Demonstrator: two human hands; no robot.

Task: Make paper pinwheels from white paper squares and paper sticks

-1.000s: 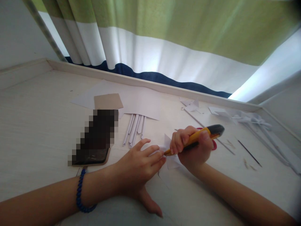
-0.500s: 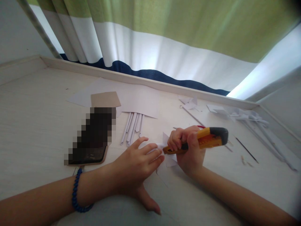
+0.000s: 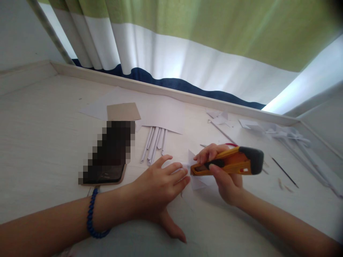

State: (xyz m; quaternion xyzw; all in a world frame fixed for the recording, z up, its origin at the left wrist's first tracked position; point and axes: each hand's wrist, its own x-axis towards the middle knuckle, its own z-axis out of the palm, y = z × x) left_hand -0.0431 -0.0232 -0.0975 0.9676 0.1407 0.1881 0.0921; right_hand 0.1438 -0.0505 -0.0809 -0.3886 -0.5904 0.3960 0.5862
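Note:
My right hand (image 3: pixel 226 175) grips a yellow utility knife (image 3: pixel 227 165) with a black end cap, thumb near its black slider. The knife's tip points left, low over a folded piece of white paper (image 3: pixel 198 182). Whether the blade is out cannot be made out. My left hand (image 3: pixel 164 182) lies spread beside the tip, fingers on the paper and thumb stretched toward me. Its fingers cover part of that paper. A blue braided band (image 3: pixel 92 214) circles the left wrist.
Several rolled paper sticks (image 3: pixel 154 144) lie partly under a white sheet (image 3: pixel 163 110), near a brown card (image 3: pixel 123 111). A phone (image 3: pixel 107 153), partly pixelated, is at left. Folded paper pinwheels (image 3: pixel 281 132), a paper stick (image 3: pixel 221 131) and a thin dark rod (image 3: pixel 284 172) lie at right.
My right hand has turned the knife so its broad side and slider face up, and its grip has shifted back along the handle. My left hand stays spread on the paper.

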